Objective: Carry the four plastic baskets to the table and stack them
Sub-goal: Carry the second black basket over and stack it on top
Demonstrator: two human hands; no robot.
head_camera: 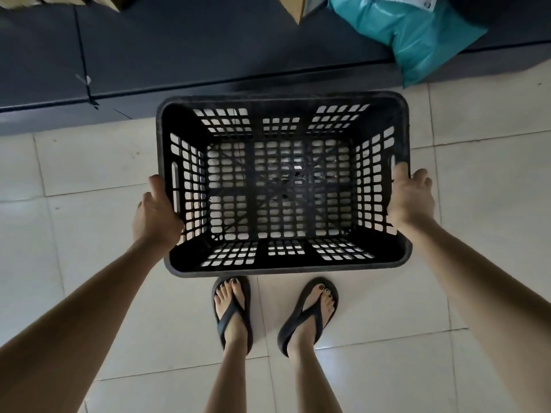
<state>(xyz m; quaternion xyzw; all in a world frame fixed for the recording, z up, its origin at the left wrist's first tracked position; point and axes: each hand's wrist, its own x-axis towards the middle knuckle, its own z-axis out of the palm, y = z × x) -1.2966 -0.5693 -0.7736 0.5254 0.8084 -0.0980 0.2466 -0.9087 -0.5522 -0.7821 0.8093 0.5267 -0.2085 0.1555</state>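
Outstretched arms (89, 296), hands (156, 213) (410, 198) round basket (286, 271) rim

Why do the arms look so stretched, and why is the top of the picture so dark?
Head view: the wide-angle lens stretches the forearms toward the lower corners; the dark surface above is dim, while pale floor tiles shine through the black basket, gripped by the left hand and right hand; focus looks fairly sharp.
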